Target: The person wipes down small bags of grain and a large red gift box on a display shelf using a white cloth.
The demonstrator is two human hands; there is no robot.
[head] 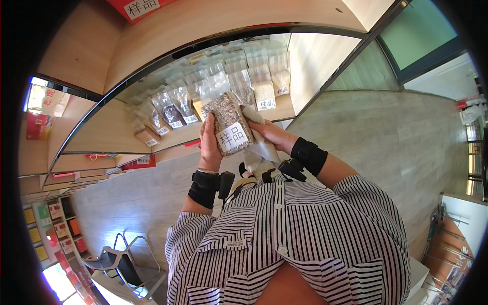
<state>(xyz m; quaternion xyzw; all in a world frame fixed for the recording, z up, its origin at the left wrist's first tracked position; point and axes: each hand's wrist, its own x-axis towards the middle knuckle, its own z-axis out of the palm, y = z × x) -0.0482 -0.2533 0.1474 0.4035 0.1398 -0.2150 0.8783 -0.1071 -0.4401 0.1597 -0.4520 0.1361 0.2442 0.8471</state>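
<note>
My left hand (pixel 209 143) grips the left side of a clear plastic bag of mixed grains or seeds (pixel 227 114), thumb on its front. The bag is tilted, packed into a block shape, and bears a white label with writing. My right hand (pixel 273 134) holds a grey cloth (pixel 265 146) along the bag's right edge, and part of the cloth hangs below. The fingers behind the bag and cloth are hidden. Just beyond is a wooden shelf (pixel 177 141) with a row of similar labelled bags, among them a bag of pale grain (pixel 264 93) and a bag of dark grain (pixel 172 114).
A dark-edged upper shelf board (pixel 236 17) runs above the bags, with a red box (pixel 133 9) on it. A metal-framed chair (pixel 126 259) stands at the lower left. Shelves with boxes (pixel 59 225) line the far left. Grey plank flooring (pixel 366 126) extends right.
</note>
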